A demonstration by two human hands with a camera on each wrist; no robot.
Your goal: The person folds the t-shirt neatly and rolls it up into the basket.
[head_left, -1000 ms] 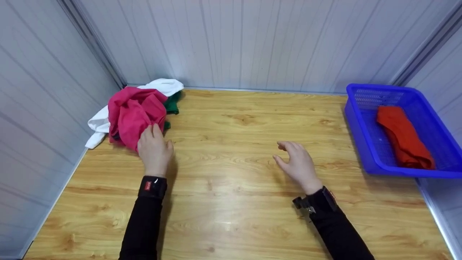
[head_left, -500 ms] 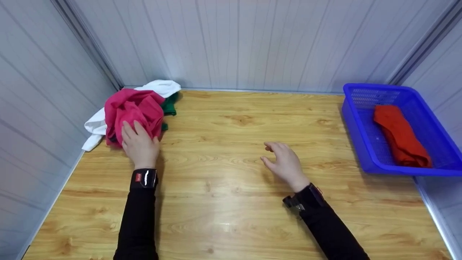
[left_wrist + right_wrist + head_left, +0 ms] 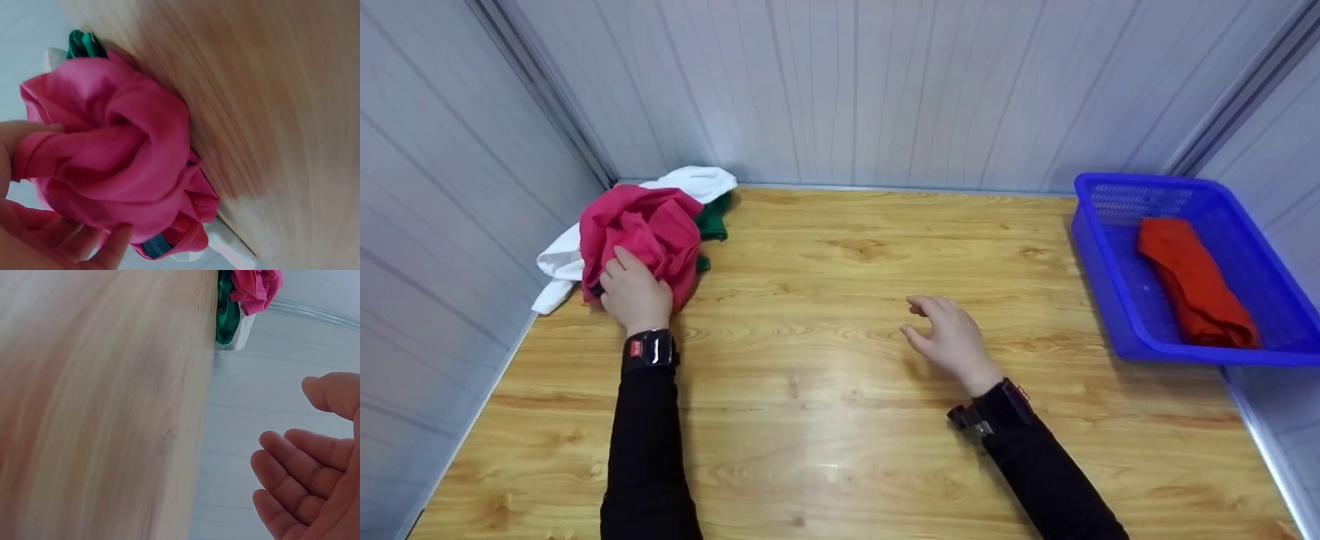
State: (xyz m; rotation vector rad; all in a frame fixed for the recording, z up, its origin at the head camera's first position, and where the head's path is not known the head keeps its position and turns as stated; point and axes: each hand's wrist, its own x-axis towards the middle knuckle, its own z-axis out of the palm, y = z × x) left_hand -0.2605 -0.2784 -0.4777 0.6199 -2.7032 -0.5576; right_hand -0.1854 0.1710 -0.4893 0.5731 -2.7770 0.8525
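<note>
A crumpled pink garment (image 3: 660,229) tops the pile at the back left; a dark label (image 3: 157,246) shows at its lower edge in the left wrist view. My left hand (image 3: 637,295) grips its near side, thumb over one fold and fingers along the underside. White cloth (image 3: 694,182) and green cloth (image 3: 712,217) stick out from under the pink one. My right hand (image 3: 952,341) hovers over the middle right of the table, fingers loosely bent and holding nothing; the right wrist view shows its bare palm and fingers (image 3: 292,478).
At the right, against the wall, stands a blue plastic basket (image 3: 1117,300) with a folded orange cloth (image 3: 1196,281) inside. Pale panel walls (image 3: 810,90) enclose the wooden table (image 3: 825,375) at the back and both sides.
My left hand has shifted left along the pink garment, first lifting its fingers over it, then curling them into its near side. The right hand moved slightly left, then stayed.
</note>
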